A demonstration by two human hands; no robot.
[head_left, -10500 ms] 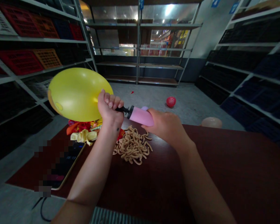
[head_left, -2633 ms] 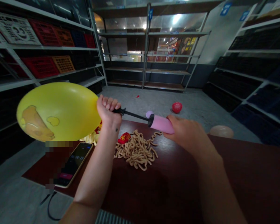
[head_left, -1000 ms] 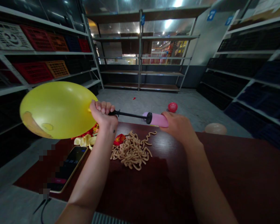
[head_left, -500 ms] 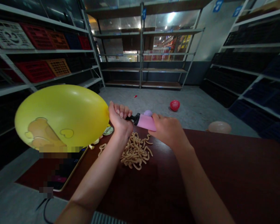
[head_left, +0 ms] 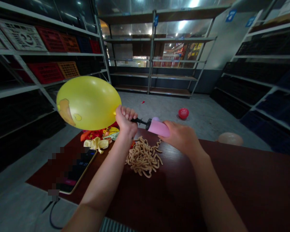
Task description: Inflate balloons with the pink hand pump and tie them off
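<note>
A big, inflated yellow balloon (head_left: 89,103) with a printed figure points away to the left. My left hand (head_left: 127,120) is closed round its neck and the black end of a balloon pump, so the join is hidden. My right hand (head_left: 181,137) wraps round the pink barrel of the balloon pump (head_left: 156,127). Some black shaft shows between the hands. Below them, a heap of tan, worm-like twisted pieces (head_left: 145,158) lies on the dark table (head_left: 164,193).
Deflated balloons (head_left: 96,144) in several colours and a phone-like device (head_left: 79,170) lie at the table's left. On the floor beyond are a red balloon (head_left: 183,113) and a pale balloon (head_left: 230,139). Shelving (head_left: 149,58) stands behind, with crates (head_left: 48,72) on the left racks.
The yellow balloon has swung right and away and appears smaller, uncovering the deflated balloons and more of the device. More black shaft shows between my hands. The view has shifted slightly.
</note>
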